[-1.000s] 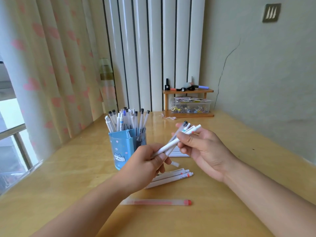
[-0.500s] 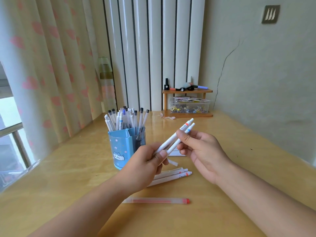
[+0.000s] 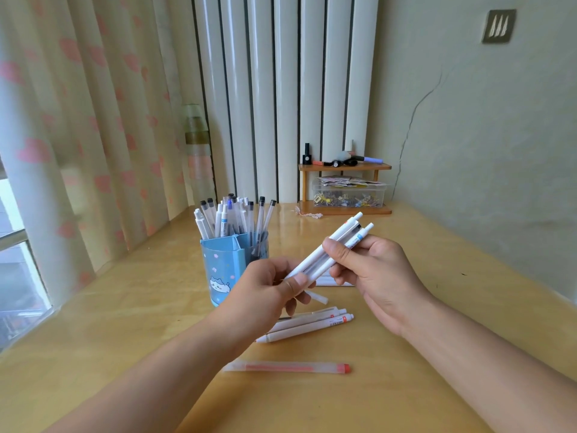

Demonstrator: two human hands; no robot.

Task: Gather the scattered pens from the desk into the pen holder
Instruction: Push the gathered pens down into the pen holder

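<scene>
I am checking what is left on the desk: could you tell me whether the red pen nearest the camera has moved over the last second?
No. The red pen lies where it did, just in front of the white pens on the desk.

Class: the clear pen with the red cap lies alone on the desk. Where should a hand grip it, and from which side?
Probably mid-barrel, from above: the red-capped pen lies flat and crosswise on the desk, apart from the white pens, so fingers can pinch its long sides.
</scene>
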